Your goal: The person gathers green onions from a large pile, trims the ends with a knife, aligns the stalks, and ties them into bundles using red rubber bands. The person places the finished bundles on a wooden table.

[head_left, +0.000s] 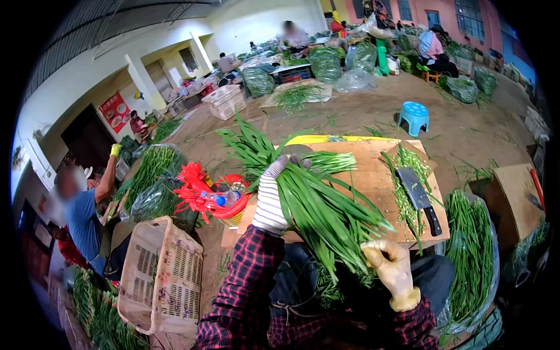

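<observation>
My left hand [272, 198], in a striped glove, grips a large bunch of garlic chives [326, 213] around its middle. The long flat leaves slant down to the right across the near edge of a wooden board [376, 175]. My right hand [392, 271], in a pale yellowish glove, has its fingers bent and closed at the lower leaf tips. Another bundle of chives [335, 161], pale ends to the right, lies on the board beyond my left hand. A cleaver [414, 189] with a black handle rests on chopped pale trimmings [402, 204] at the board's right side.
Left of the board stands a container with red ties [195, 189] and a bottle. A crate [163, 274] is at lower left, near a person in blue [84, 219]. Bagged chives [469, 256] sit at right. A blue stool [415, 118] stands beyond.
</observation>
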A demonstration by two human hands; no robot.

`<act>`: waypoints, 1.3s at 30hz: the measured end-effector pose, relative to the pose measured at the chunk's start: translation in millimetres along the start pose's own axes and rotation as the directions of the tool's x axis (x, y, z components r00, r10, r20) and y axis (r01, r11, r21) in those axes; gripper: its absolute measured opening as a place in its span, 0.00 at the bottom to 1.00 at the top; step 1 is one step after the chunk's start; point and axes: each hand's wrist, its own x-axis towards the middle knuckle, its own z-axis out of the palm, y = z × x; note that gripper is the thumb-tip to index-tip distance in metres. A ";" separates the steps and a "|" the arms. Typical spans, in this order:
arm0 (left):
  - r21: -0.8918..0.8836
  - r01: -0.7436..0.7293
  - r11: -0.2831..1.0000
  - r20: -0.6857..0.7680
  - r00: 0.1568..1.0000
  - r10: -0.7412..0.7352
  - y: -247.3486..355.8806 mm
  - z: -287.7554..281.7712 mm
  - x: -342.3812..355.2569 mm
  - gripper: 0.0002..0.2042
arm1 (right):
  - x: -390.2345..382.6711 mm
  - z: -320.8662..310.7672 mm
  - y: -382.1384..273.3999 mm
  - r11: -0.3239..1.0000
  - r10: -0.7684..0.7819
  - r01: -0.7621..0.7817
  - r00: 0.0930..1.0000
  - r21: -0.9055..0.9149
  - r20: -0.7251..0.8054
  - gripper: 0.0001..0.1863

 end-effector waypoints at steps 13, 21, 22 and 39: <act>-0.010 0.031 0.999 0.037 0.999 -0.031 -13.1 6.9 -31.1 0.10 | -5.3 20.3 16.7 0.904 -0.247 0.194 0.964 -0.380 -0.096 0.13; 0.029 -0.100 0.995 0.025 0.995 0.099 1.6 -13.1 -34.4 0.10 | -41.9 -5.1 40.8 0.974 -0.110 0.052 0.959 -0.220 -0.261 0.09; 0.041 -0.140 0.989 0.062 0.989 0.137 9.2 -16.4 -33.2 0.10 | -44.4 -21.9 53.3 0.895 -0.179 0.115 0.978 -0.430 -0.111 0.09; -0.019 -0.100 0.995 0.157 0.982 0.102 18.9 0.4 -40.6 0.11 | -22.2 -12.0 9.9 0.919 -0.240 0.250 0.968 0.304 -0.071 0.13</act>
